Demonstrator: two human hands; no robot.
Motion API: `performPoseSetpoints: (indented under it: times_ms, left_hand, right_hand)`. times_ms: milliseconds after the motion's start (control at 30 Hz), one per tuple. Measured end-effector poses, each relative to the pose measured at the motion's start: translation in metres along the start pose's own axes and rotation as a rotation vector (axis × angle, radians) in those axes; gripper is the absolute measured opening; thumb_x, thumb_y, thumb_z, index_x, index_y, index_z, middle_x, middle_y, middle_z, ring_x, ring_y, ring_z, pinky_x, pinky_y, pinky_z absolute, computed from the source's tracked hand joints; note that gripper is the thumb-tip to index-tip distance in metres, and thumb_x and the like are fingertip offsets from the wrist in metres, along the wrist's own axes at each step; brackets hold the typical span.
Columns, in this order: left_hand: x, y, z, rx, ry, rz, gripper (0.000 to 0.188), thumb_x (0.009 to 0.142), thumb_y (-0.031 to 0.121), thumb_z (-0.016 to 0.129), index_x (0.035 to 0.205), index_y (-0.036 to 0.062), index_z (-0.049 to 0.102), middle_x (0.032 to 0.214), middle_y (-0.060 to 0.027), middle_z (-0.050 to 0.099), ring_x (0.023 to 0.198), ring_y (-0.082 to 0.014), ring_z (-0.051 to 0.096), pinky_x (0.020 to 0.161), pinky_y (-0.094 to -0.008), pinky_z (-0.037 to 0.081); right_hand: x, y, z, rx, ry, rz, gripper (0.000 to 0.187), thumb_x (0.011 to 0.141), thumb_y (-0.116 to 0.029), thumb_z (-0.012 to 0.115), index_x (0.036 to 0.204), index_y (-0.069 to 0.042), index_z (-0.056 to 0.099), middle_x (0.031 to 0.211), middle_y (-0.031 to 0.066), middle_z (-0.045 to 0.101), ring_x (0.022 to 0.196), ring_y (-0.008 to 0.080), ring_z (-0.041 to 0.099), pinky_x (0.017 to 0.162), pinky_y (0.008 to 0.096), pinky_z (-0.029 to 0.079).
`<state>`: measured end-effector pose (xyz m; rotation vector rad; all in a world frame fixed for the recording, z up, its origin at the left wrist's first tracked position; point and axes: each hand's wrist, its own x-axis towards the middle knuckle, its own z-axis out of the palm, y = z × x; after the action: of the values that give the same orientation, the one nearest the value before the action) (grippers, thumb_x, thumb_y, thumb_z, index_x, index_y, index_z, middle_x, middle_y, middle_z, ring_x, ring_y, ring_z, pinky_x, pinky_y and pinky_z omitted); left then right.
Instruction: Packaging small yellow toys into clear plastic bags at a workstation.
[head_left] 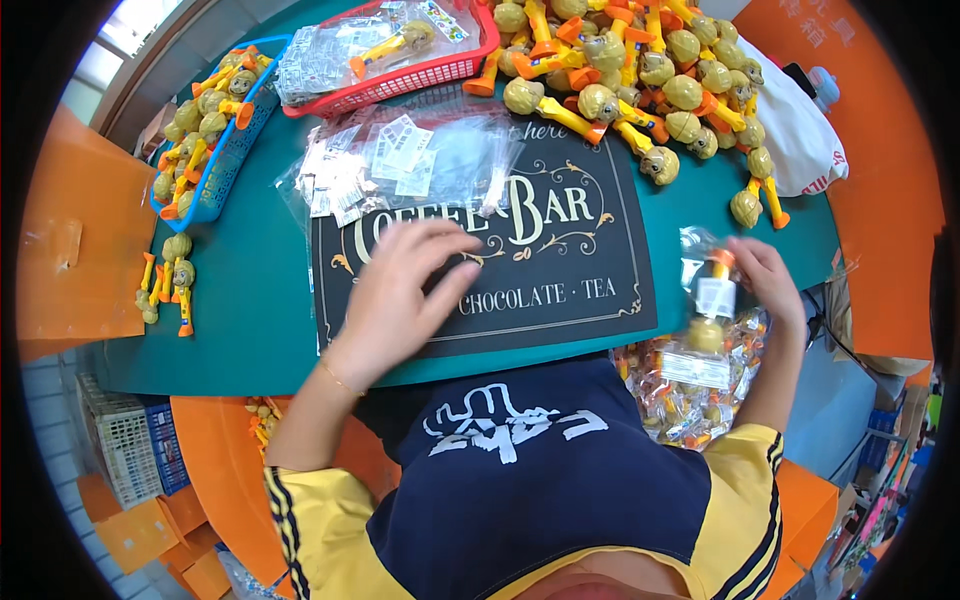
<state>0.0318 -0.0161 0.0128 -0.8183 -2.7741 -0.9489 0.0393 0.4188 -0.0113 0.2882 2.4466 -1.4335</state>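
My right hand [768,278] pinches the top of a transparent bag at the table's right front edge. Inside is a bagged toy [714,297] with a gold round head hanging down, a yellow-and-orange handle and a white label. My left hand [412,285] is open over the black printed mat [560,310], thumb apart from the fingers, holding nothing. Just beyond it lies a pile of transparent bags [465,150] with small white label slips [403,150] on top. Below the right hand, many bagged toys [690,395] fill a space beside my lap.
A heap of unbagged gold-headed toys [655,70] covers the far right of the green table [230,340]. A red basket [400,78] holds packed bags; a blue basket [225,150] at left holds toys. Several loose toys [180,280] lie near it. A white bag [795,140] sits far right.
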Motion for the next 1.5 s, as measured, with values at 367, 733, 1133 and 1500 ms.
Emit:
performPoseSetpoints:
  times_ms: [367, 733, 1133, 1500]
  left_hand:
    - [0.044, -0.042, 0.027, 0.401, -0.121, 0.181, 0.038, 0.088, 0.027, 0.055, 0.120, 0.0072, 0.053, 0.125, -0.0112, 0.053, 0.118, -0.0336, 0.045, 0.104, -0.0490, 0.029]
    - [-0.007, 0.032, 0.036, 0.010, -0.210, 0.075, 0.030, 0.080, 0.021, 0.065, 0.105, 0.0049, 0.062, 0.098, -0.0094, 0.058, 0.089, -0.0266, 0.053, 0.078, -0.0361, 0.044]
    - [-0.016, 0.022, 0.038, 0.109, -0.025, -0.028, 0.020, 0.076, 0.015, 0.067, 0.094, 0.0073, 0.063, 0.093, -0.0058, 0.056, 0.084, -0.0244, 0.052, 0.076, -0.0368, 0.042]
    - [-0.010, 0.032, 0.057, -0.014, -0.010, -0.008, 0.023, 0.076, 0.021, 0.068, 0.095, 0.0082, 0.063, 0.085, -0.0065, 0.057, 0.080, -0.0255, 0.057, 0.069, -0.0357, 0.046]
  right_hand:
    - [-0.059, -0.043, -0.021, -0.618, 0.451, -0.343, 0.020, 0.076, -0.014, 0.070, 0.083, 0.002, 0.061, 0.070, 0.0076, 0.058, 0.064, 0.0166, 0.054, 0.061, 0.0297, 0.043]
    - [0.103, -0.118, 0.089, -1.101, 0.277, -0.450, 0.019, 0.075, -0.017, 0.064, 0.085, -0.001, 0.059, 0.083, 0.0167, 0.063, 0.082, 0.0343, 0.061, 0.072, 0.0449, 0.048]
    - [0.025, -0.087, 0.055, -0.236, 0.259, -0.582, 0.027, 0.078, -0.011, 0.066, 0.102, -0.001, 0.062, 0.076, 0.0011, 0.055, 0.067, 0.0103, 0.052, 0.060, 0.0239, 0.041]
    - [-0.019, -0.075, 0.160, 1.093, -0.343, -0.260, 0.052, 0.080, -0.011, 0.058, 0.125, -0.007, 0.032, 0.096, 0.0166, 0.058, 0.089, 0.0286, 0.063, 0.083, 0.0388, 0.053]
